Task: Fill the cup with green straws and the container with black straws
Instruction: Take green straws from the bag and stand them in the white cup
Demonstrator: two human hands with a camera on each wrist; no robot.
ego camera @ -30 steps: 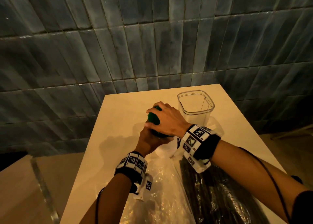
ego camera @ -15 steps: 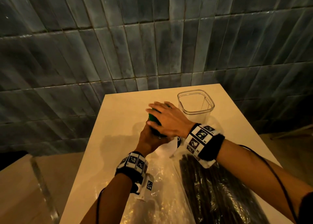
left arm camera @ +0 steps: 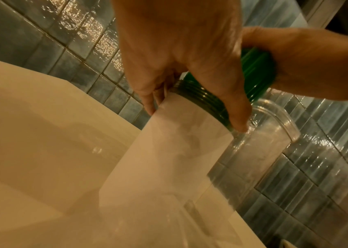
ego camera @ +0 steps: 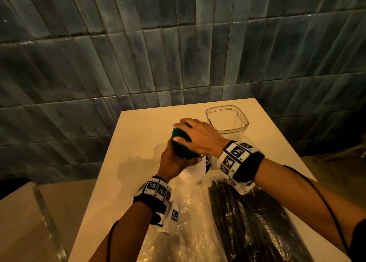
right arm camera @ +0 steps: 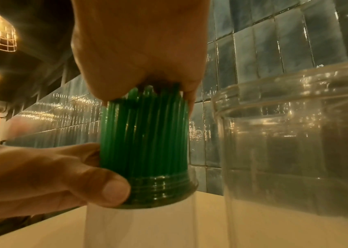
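A bundle of green straws (ego camera: 181,145) (right arm camera: 145,139) stands upright in a cup with a white sleeve (ego camera: 193,172) (left arm camera: 175,151) in the middle of the table. My left hand (ego camera: 171,160) (right arm camera: 48,176) grips the cup's rim from the near side. My right hand (ego camera: 198,138) (left arm camera: 177,47) lies palm down on the straw tops, its fingers spread over them. A clear square container (ego camera: 226,121) (right arm camera: 296,137) stands just right of the cup and holds nothing. Black straws (ego camera: 255,220) lie in a clear bag at the near right.
A crumpled clear plastic bag (ego camera: 184,228) lies on the table (ego camera: 138,135) in front of the cup. A tiled wall (ego camera: 178,43) closes the far side. The table's left and right edges drop to the floor.
My right hand has settled a little lower and flatter on the green straws. The left hand and the cup stay where they were.
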